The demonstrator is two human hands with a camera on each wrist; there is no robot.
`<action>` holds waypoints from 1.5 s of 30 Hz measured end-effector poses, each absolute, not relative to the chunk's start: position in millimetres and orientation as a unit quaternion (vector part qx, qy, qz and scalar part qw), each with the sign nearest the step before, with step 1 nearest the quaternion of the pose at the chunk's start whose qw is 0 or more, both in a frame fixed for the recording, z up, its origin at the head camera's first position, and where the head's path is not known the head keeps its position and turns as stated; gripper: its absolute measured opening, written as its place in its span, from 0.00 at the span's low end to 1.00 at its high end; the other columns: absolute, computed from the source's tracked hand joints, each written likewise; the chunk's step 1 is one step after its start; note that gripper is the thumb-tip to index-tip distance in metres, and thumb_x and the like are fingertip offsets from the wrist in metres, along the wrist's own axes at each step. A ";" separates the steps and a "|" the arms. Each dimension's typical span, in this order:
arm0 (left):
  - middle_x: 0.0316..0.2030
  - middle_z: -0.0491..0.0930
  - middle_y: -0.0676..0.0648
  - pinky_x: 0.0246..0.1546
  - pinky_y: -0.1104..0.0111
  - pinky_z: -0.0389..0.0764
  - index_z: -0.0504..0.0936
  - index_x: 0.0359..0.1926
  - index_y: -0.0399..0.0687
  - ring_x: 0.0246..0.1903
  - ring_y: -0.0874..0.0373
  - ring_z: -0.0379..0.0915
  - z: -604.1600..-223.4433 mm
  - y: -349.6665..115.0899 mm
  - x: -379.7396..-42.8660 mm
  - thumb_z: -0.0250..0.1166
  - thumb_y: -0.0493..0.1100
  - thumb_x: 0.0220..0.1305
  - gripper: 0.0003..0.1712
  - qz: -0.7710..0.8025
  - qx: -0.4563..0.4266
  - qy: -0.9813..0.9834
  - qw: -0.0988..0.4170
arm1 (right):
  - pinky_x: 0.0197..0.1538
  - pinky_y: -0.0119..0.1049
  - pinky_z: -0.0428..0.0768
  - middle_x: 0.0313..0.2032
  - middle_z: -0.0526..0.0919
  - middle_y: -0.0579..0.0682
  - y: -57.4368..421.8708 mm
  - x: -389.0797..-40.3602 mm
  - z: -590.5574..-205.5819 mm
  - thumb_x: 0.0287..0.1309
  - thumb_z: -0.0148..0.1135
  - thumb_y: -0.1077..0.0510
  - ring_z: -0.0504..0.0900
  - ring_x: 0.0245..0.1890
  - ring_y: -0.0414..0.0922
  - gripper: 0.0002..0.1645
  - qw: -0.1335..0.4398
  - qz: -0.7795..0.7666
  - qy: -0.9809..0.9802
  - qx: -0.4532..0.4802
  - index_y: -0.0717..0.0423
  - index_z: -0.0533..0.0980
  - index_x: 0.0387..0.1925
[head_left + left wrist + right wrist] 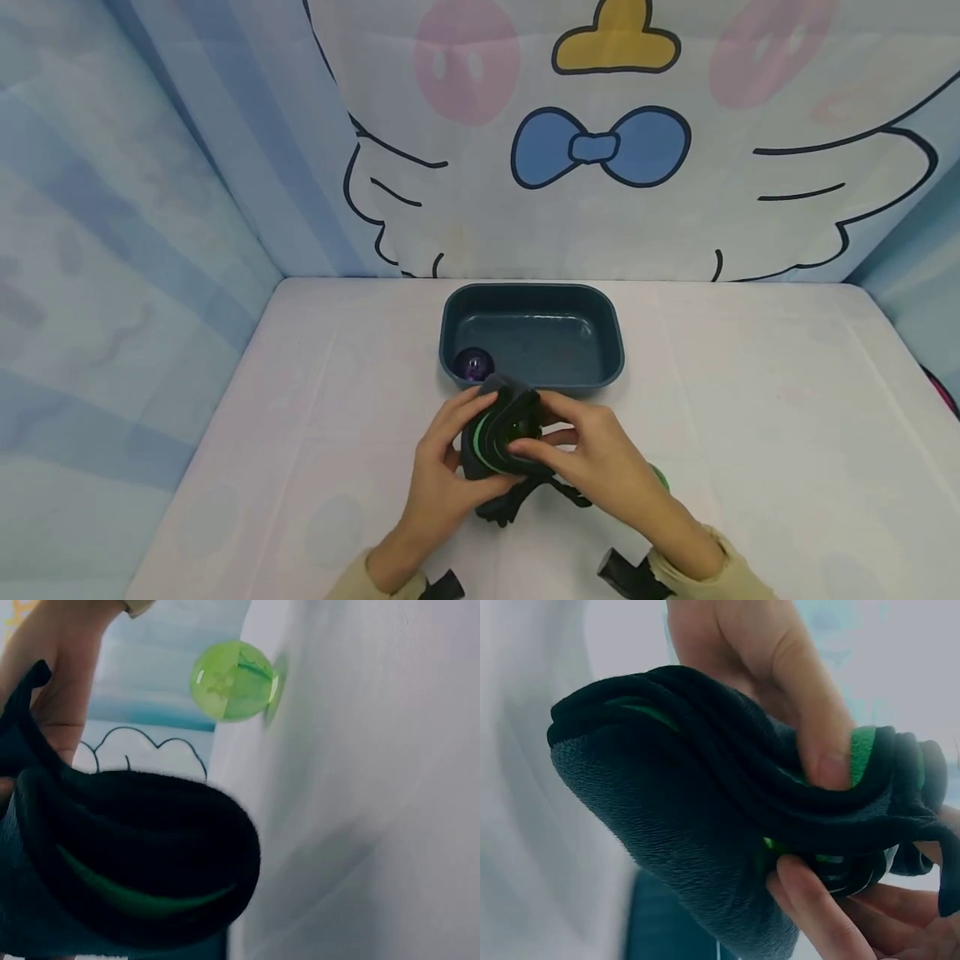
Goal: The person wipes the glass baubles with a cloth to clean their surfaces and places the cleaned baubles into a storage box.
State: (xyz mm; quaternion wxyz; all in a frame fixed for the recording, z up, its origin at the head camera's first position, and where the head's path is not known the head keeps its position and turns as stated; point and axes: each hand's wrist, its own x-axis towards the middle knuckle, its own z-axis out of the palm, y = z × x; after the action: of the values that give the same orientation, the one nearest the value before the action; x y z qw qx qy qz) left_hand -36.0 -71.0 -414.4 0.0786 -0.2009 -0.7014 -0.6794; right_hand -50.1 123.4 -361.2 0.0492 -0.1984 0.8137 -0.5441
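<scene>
A dark grey-blue folded cloth [501,400] with black edging and green inner faces is held up over the table near the bin. My left hand [453,467] grips it from the left, thumb on its near side. My right hand [592,450] pinches at a dark glossy green ball [521,429] in the fold, mostly hidden by cloth and fingers; in the right wrist view the folded cloth [667,787] wraps beside the fingers. Black strap ends [506,508] hang below. A translucent light green ball [234,681] rests on the table, largely behind my right forearm in the head view.
A dark blue-green rectangular bin [611,358] stands just beyond my hands, with a purple ball [474,364] in its near left corner. The pale tabletop [345,400] is bordered by printed fabric walls [112,333] at the left, back and right.
</scene>
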 end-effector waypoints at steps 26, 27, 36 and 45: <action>0.63 0.69 0.41 0.60 0.63 0.79 0.71 0.63 0.40 0.60 0.51 0.73 -408.2 -66.4 -32.0 0.75 0.24 0.42 0.43 -0.767 -0.154 -0.622 0.022 | 0.63 0.27 0.75 0.59 0.77 0.51 153.0 -51.5 -378.3 0.42 0.76 0.74 0.75 0.61 0.42 0.38 -0.102 -0.490 0.790 -0.353 0.51 0.79 0.57; 0.63 0.69 0.40 0.60 0.62 0.79 0.71 0.63 0.40 0.60 0.50 0.73 -407.0 -65.9 -31.5 0.75 0.24 0.42 0.44 -0.771 -0.149 -0.619 0.015 | 0.63 0.27 0.75 0.59 0.77 0.52 152.6 -51.5 -379.2 0.41 0.76 0.75 0.74 0.61 0.42 0.38 -0.105 -0.489 0.788 -0.359 0.52 0.78 0.57; 0.65 0.67 0.40 0.61 0.59 0.77 0.71 0.63 0.43 0.64 0.48 0.69 -400.6 -61.7 -29.0 0.76 0.24 0.42 0.45 -0.800 -0.109 -0.590 -0.031 | 0.63 0.26 0.75 0.59 0.76 0.55 149.0 -51.0 -386.9 0.66 0.60 0.49 0.74 0.62 0.43 0.24 -0.120 -0.472 0.780 -0.394 0.53 0.77 0.60; 0.65 0.68 0.40 0.62 0.65 0.77 0.72 0.63 0.40 0.63 0.51 0.71 -396.7 -65.9 -31.5 0.76 0.28 0.47 0.40 -0.802 -0.107 -0.586 -0.046 | 0.63 0.24 0.73 0.53 0.80 0.56 144.8 -51.6 -388.5 0.64 0.61 0.47 0.78 0.55 0.47 0.28 -0.186 -0.446 0.785 -0.388 0.59 0.77 0.59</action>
State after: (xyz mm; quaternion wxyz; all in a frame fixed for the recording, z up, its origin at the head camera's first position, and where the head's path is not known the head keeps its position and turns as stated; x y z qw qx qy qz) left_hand -31.5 -65.9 -396.7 -0.0456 -0.1067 -0.5858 -0.8021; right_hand -51.6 144.8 -388.5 -0.1862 -0.3880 0.7849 -0.4458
